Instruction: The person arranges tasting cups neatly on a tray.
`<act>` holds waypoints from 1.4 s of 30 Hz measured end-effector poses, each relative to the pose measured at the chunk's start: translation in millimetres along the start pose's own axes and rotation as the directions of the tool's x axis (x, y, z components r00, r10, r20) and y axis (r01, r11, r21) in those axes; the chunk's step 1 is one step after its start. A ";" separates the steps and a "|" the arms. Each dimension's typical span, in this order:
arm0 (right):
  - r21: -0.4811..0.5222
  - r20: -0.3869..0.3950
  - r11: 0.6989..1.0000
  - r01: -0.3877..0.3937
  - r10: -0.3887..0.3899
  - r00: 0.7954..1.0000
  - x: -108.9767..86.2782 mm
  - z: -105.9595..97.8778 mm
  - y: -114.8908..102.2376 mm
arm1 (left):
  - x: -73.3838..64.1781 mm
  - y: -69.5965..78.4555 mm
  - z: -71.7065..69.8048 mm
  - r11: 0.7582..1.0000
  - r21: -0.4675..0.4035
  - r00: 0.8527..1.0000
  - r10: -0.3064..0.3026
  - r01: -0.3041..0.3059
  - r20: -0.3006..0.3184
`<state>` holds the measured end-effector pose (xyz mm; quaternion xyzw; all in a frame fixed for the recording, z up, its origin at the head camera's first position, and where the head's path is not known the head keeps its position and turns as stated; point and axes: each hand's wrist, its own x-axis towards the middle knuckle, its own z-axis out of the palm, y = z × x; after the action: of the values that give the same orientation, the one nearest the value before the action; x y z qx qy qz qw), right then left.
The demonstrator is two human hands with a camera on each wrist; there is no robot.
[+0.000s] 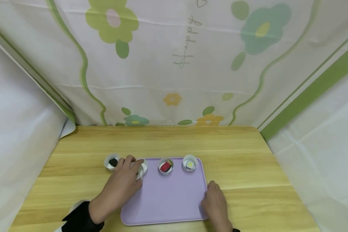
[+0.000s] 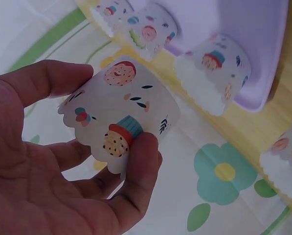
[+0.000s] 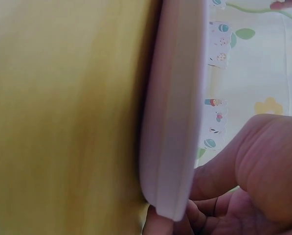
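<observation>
My left hand (image 1: pixel 120 185) holds a paper baking cup (image 2: pixel 123 110) between thumb and fingers, above the left part of the lilac tray (image 1: pixel 168 199). The cup is white, printed with cupcakes, and has a scalloped rim. Just behind it stands another cup (image 1: pixel 145 166), partly hidden by the fingers. Further right on the tray's far side are a cup (image 1: pixel 165 172) with a red sushi-like piece (image 1: pixel 166 166) and a cup (image 1: pixel 189 158) with a white piece with a yellow middle (image 1: pixel 189 165). My right hand (image 1: pixel 216 203) grips the tray's right edge, thumb over the rim and fingers beneath.
Left of the tray, on the wooden table (image 1: pixel 243 161), stands a cup (image 1: pixel 108 161) with a dark piece (image 1: pixel 113 162) inside. A white round object (image 1: pixel 78 205) is mostly hidden by my left sleeve. Flower-printed cloth (image 1: pixel 150 74) hangs behind the table, with white cloth at both sides.
</observation>
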<state>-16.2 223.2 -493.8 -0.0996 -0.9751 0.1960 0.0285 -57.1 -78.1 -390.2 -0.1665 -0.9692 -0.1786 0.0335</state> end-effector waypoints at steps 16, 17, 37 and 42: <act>0.005 -0.011 1.000 0.001 -0.001 1.000 2.2 -3.1 -0.7 | -30.8 1.9 34.2 0.998 -0.041 0.999 -0.042 0.042 0.004; 0.005 -0.010 1.000 0.000 0.000 1.000 2.3 -2.9 -0.6 | -31.7 1.3 36.3 0.998 -0.042 0.999 -0.039 0.038 0.000; 0.019 0.013 1.000 -0.010 0.010 1.000 -1.8 -1.9 -1.3 | -38.1 -8.3 61.9 0.998 -0.048 0.993 -0.039 0.044 0.109; 0.019 0.008 1.000 -0.009 0.009 1.000 -1.4 -2.5 -1.7 | -37.6 -9.9 64.9 0.998 -0.047 0.994 -0.025 0.030 0.107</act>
<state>-15.0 222.3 -490.8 -0.1028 -0.9729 0.2057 0.0246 -25.4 -75.3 -458.8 -0.1629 -0.9672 -0.1934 -0.0245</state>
